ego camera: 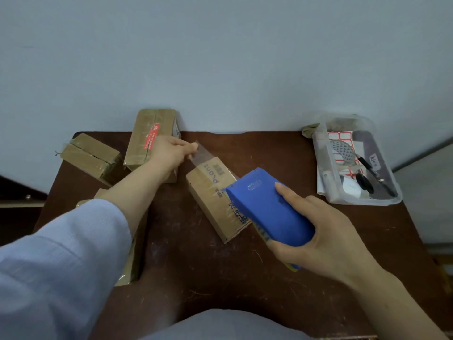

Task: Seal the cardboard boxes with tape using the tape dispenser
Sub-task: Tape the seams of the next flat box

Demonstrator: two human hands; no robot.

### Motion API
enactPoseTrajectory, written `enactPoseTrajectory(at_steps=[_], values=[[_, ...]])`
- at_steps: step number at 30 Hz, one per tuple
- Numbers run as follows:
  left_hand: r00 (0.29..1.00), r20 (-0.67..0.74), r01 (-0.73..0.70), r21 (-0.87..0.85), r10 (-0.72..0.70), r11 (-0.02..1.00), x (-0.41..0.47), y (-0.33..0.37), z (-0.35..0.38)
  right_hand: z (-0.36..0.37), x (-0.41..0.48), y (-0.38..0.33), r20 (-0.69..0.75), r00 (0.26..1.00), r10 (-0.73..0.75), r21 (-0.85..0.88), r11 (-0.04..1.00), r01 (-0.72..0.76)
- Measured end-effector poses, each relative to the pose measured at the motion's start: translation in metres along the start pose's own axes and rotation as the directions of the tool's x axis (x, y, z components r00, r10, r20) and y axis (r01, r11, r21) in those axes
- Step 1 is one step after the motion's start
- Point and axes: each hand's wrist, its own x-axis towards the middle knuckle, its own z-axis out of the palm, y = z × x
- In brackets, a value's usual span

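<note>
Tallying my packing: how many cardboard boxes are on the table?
4: back-left box, red-stickered box at the back, mid-table box being taped, box partly hidden under the left forearm. More may be hidden.

Blue lettering, perhaps "plant", on middle cardboard box [208,192], rest illegible

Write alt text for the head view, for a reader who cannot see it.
A person's left hand pinches the free end of clear tape stretched over a cardboard box, while the right hand grips a blue tape dispenser. Taped boxes and a plastic bin sit nearby.
</note>
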Motion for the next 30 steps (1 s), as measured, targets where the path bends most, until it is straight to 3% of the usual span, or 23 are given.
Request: enactPoseTrajectory(at_steps=[5, 17, 25, 30], values=[[0.996, 0.012, -0.087, 0.107, 0.086, 0.991, 0.016, -0.009, 0.012, 0.011, 0.008, -0.01, 0.039, 0.997, 0.072, -0.078, 0.995, -0.069], [0.997, 0.064, -0.06, 0.12, 0.053, 0.991, 0.029, -0.023, 0.02, 0.019, 0.024, -0.026, 0.186, 0.961, 0.202, -0.211, 0.964, -0.162], [0.991, 0.042, -0.131, 0.3, 0.124, 0.945, 0.036, -0.034, 0.025, 0.022, 0.032, -0.034, 0.253, 0.932, 0.258, -0.26, 0.946, -0.192], [0.97, 0.044, -0.229, 0.484, 0.238, 0.845, 0.036, -0.039, 0.028, 0.026, 0.036, -0.033, 0.273, 0.922, 0.275, -0.284, 0.939, -0.196]])
